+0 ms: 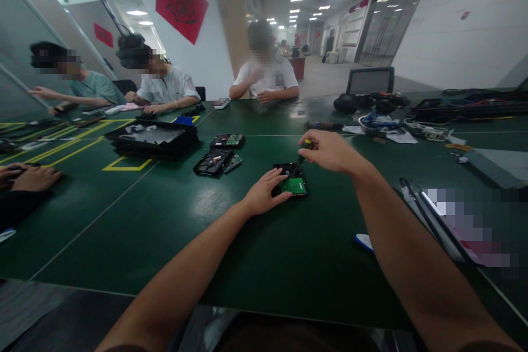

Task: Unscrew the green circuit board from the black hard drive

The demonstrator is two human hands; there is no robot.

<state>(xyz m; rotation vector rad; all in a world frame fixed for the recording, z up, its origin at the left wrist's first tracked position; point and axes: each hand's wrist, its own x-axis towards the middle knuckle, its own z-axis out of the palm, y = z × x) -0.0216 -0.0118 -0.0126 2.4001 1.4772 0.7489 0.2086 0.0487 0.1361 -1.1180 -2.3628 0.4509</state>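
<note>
A hard drive with a green circuit board facing up lies flat on the green table. My left hand rests on its left side with fingers stretched out, steadying contact along the edge. In my right hand a screwdriver with a green and yellow handle is gripped from above, its shaft pointing down at the drive's upper part. Whether the tip sits in a screw is too small to tell. To the left are a second hard drive, a black drive body and a loose circuit board.
Stacked black trays stand at the left. Cables in a bowl, a grey box and a blue-edged white object lie to the right. Several people sit around the table; a co-worker's hands rest at the far left.
</note>
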